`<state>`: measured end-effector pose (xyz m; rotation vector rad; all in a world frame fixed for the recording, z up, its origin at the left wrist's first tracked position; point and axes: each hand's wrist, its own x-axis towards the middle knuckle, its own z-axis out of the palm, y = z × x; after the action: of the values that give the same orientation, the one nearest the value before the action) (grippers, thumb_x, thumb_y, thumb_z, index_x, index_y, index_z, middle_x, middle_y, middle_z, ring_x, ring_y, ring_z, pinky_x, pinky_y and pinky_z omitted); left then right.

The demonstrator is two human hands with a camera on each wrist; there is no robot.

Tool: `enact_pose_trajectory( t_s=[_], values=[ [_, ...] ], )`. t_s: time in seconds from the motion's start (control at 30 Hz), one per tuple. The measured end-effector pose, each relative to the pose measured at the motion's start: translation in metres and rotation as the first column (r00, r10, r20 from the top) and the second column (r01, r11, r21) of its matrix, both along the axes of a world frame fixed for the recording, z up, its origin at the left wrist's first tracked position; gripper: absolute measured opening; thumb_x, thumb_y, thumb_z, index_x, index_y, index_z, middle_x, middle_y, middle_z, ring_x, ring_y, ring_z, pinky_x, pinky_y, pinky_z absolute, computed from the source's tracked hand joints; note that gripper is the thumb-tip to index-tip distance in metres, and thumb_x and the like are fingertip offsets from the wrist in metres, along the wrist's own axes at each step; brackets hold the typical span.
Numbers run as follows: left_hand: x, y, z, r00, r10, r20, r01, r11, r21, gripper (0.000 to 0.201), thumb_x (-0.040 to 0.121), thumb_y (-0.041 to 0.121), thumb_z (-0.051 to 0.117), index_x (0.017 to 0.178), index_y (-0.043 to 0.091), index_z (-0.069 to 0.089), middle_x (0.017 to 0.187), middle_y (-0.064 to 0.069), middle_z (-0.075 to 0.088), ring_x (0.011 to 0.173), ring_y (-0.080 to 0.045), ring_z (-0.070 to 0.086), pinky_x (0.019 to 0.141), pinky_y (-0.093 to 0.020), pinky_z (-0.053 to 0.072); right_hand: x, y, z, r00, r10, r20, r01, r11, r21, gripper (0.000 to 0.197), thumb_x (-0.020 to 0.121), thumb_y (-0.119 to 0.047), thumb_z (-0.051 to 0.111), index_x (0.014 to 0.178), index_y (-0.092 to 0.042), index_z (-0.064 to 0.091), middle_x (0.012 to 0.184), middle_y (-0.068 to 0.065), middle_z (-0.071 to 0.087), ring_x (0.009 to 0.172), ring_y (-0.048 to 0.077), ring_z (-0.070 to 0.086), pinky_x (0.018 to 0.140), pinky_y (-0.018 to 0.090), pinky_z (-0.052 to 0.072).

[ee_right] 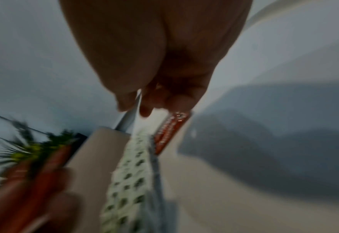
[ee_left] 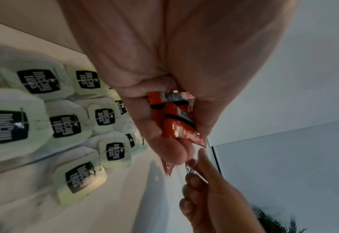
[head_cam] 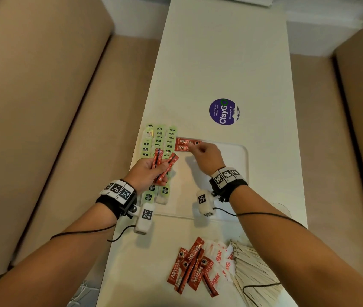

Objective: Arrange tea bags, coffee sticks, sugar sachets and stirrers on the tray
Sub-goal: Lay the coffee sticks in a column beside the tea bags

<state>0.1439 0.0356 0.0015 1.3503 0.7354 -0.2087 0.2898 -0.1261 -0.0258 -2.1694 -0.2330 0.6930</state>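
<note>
On the left part of the white tray (head_cam: 243, 173), the tea bags (head_cam: 158, 140) lay in three rows, and their black labels read "McCoy teas". Just before them, the left hand (head_cam: 146, 173) had its fingers curled around a few red coffee sticks (head_cam: 165, 165), whose long axis pointed away from the person. To the right of these fingers, two placed sticks (head_cam: 186, 144) marked "NESCAFE CLASSIC" lay side by side, their long axis running left to right. The right hand (head_cam: 207, 157) touched their right end with bent fingers; whether it pinched one, I cannot tell. Beyond this hand, a round purple sticker (head_cam: 223, 111) read "ClayGo".
</note>
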Motion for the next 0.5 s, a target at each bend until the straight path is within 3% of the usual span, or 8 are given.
enact_pose_trajectory(
  t_s=[0.1, 0.17, 0.3, 0.4, 0.5],
  values=[
    [0.0, -0.002, -0.001, 1.0, -0.017, 0.003, 0.017, 0.998, 0.053, 0.015, 0.093, 0.014, 0.069, 0.107, 0.01, 0.071, 0.085, -0.01, 0.068, 0.063, -0.014, 0.065, 0.059, -0.025, 0.059, -0.02, 0.001, 0.021, 0.989, 0.132, -0.072, -0.119, 0.978, 0.171, 0.053, 0.1, -0.058, 0.049, 0.088, -0.013, 0.073, 0.062, 0.002, 0.061, 0.05, 0.014, 0.054, 0.056, 0.03, 0.051],
    [0.0, -0.004, 0.001, 0.999, -0.043, 0.019, 0.041, 0.995, 0.095, 0.01, 0.091, 0.012, 0.072, 0.1, 0.013, 0.074, 0.08, -0.007, 0.068, 0.062, -0.014, 0.063, 0.061, -0.026, 0.058, -0.031, -0.002, 0.029, 0.986, 0.154, -0.067, -0.136, 0.966, 0.222, 0.051, 0.101, -0.055, 0.048, 0.089, -0.013, 0.075, 0.062, 0.0, 0.064, 0.05, 0.014, 0.057, 0.055, 0.03, 0.052],
    [-0.001, -0.006, 0.006, 0.995, -0.09, 0.045, 0.08, 0.979, 0.185, 0.008, 0.086, 0.013, 0.077, 0.094, 0.017, 0.077, 0.079, -0.006, 0.069, 0.063, -0.01, 0.062, 0.062, -0.023, 0.054, -0.045, -0.01, 0.029, 0.987, 0.149, -0.062, -0.136, 0.974, 0.18, 0.051, 0.098, -0.053, 0.057, 0.077, -0.009, 0.072, 0.071, 0.001, 0.072, 0.053, 0.013, 0.063, 0.061, 0.032, 0.055],
    [-0.001, -0.008, 0.008, 0.991, -0.12, 0.057, 0.105, 0.971, 0.216, 0.012, 0.084, 0.011, 0.079, 0.095, 0.016, 0.077, 0.085, -0.004, 0.073, 0.068, -0.01, 0.064, 0.064, -0.02, 0.054, -0.051, -0.017, 0.029, 0.982, 0.147, -0.117, -0.124, 0.975, 0.184, 0.041, 0.097, -0.048, 0.062, 0.082, -0.012, 0.076, 0.077, 0.001, 0.075, 0.056, 0.012, 0.064, 0.061, 0.029, 0.056],
    [-0.005, -0.007, 0.009, 0.989, -0.136, 0.066, 0.119, 0.968, 0.219, 0.02, 0.081, 0.012, 0.082, 0.099, 0.017, 0.075, 0.097, -0.007, 0.074, 0.077, -0.017, 0.068, 0.078, -0.029, 0.059, -0.056, -0.021, 0.032, 0.98, 0.127, -0.151, -0.089, 0.968, 0.236, 0.026, 0.096, -0.034, 0.067, 0.093, -0.011, 0.078, 0.085, 0.005, 0.077, 0.061, 0.009, 0.065, 0.061, 0.025, 0.056]
  ],
)
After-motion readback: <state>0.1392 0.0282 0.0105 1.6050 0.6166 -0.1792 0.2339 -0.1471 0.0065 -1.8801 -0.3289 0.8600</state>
